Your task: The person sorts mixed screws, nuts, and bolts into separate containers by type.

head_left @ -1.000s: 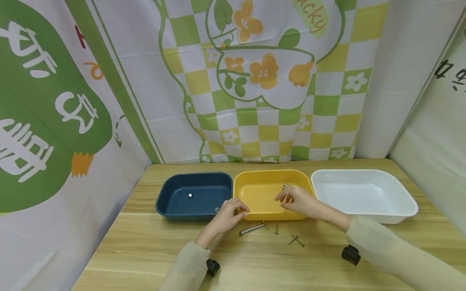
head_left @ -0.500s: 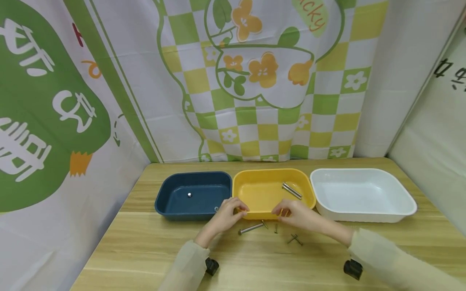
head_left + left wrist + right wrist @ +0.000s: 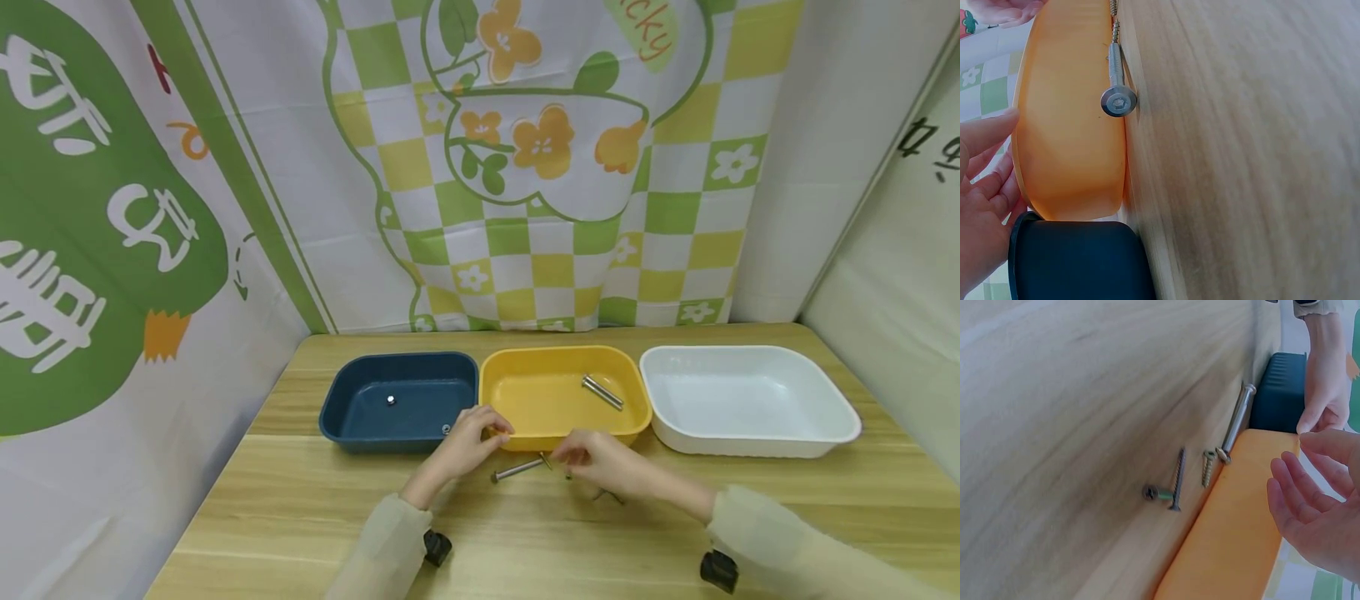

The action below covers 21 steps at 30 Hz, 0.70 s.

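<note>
My left hand (image 3: 468, 442) holds the near left rim of the yellow tray (image 3: 525, 357), its thumb outside and its fingers behind the edge in the left wrist view. My right hand (image 3: 603, 463) hovers just in front of that tray over the loose hardware, with nothing between thumb and fingers in the right wrist view. A long bolt (image 3: 517, 472) lies on the table before the tray, a short screw (image 3: 1224, 456) at its end. Another short screw (image 3: 1208, 467) is beside it. Farther out, a dark screw (image 3: 1179, 478) crosses a greenish one (image 3: 1163, 495).
Inside the yellow tray lie long silver bolts (image 3: 602, 392) side by side. The dark blue tray (image 3: 405, 360) at left contains small nuts (image 3: 391, 400). At right stands a white tray (image 3: 750, 446). A patterned cloth (image 3: 540, 250) hangs behind the wooden table (image 3: 300, 517).
My right hand has drawn back from inside the yellow tray toward me and down over the screws. Silver bolts now show in the tray where it was. The left hand stays at the rim.
</note>
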### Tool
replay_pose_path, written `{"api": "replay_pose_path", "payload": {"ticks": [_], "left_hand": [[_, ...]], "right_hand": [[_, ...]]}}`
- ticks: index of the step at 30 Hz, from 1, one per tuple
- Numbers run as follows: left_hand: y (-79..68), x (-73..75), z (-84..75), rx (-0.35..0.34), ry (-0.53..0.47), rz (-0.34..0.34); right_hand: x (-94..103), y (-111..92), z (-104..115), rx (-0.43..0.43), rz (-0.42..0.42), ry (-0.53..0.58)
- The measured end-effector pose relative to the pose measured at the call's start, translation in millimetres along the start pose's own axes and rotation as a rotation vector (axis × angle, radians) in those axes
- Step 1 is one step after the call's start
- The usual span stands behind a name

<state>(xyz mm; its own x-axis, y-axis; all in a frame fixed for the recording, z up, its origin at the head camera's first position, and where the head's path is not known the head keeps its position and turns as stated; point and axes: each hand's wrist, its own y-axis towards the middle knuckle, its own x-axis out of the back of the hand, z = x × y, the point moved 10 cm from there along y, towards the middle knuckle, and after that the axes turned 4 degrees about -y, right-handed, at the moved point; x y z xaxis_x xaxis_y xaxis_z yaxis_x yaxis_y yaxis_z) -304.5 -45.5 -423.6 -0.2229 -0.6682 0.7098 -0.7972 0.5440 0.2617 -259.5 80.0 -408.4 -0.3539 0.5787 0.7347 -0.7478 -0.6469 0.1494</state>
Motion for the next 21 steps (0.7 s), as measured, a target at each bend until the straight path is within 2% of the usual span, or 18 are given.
{"api": "replay_pose_path", "payload": {"ticks": [8,21], "left_hand": [[0.7,-0.6,0.9,0.002,0.001,0.0],[-0.4,-0.4,1.1,0.009,-0.009,0.002]], "right_hand": [[-11.8,5,0,0.021,-0.002,-0.017],[-30.0,13,-8,0.008,0.03,-0.047]]}}
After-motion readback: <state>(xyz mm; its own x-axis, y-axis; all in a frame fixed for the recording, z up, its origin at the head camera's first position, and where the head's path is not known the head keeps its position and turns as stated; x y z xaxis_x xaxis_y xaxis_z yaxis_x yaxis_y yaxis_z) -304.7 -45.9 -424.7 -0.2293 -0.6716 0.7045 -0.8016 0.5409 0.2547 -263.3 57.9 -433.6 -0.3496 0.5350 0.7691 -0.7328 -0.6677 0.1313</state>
